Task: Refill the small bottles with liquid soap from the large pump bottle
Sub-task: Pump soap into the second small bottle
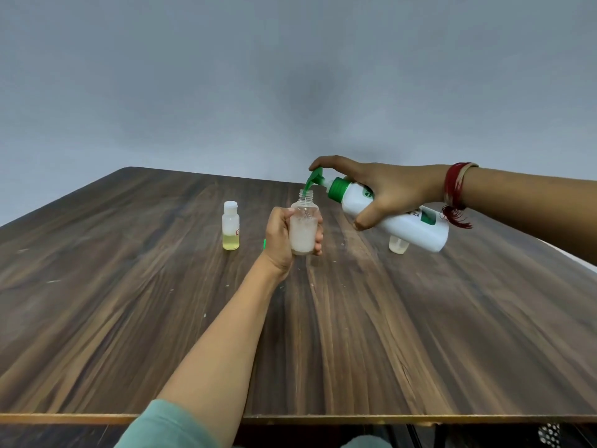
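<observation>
One wide wooden table (129, 318) is lying under the work. Above it the large pump bottle (403, 223) is tilting, its green nozzle (311, 181) pointing into the open neck of a clear small bottle (303, 232). The right hand (387, 189) is gripping the pump bottle, forefinger pressing the pump head. The left hand (279, 240) is clasping the clear bottle, which is holding whitish foamy liquid. A capped bottle (231, 227) with yellow liquid is standing to the left; another small bottle (398, 246) is showing partly behind the pump bottle.
</observation>
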Demonstrator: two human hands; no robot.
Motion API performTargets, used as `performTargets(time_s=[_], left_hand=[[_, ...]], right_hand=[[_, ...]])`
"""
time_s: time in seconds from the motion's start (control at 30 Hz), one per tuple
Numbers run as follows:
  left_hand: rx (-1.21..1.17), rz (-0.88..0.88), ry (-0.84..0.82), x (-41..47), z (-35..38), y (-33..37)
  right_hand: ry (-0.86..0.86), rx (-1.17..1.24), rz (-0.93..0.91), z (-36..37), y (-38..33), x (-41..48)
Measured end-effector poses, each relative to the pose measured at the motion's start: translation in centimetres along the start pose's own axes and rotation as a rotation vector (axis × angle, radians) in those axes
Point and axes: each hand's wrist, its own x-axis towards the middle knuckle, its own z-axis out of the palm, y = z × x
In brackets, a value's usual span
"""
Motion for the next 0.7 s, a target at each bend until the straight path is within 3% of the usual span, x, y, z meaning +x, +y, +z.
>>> performTargets(time_s=[0.53, 0.7], left_hand=[[-0.016, -0.007, 0.012, -0.02, 0.06, -0.01], [0.009, -0.015, -0.008, -0.05, 0.22, -0.11]], right_hand=[[-0.053, -0.003, -0.009, -0.07, -0.29, 0.09], [0.004, 0.026, 0.001, 0.09, -0.14, -0.27]])
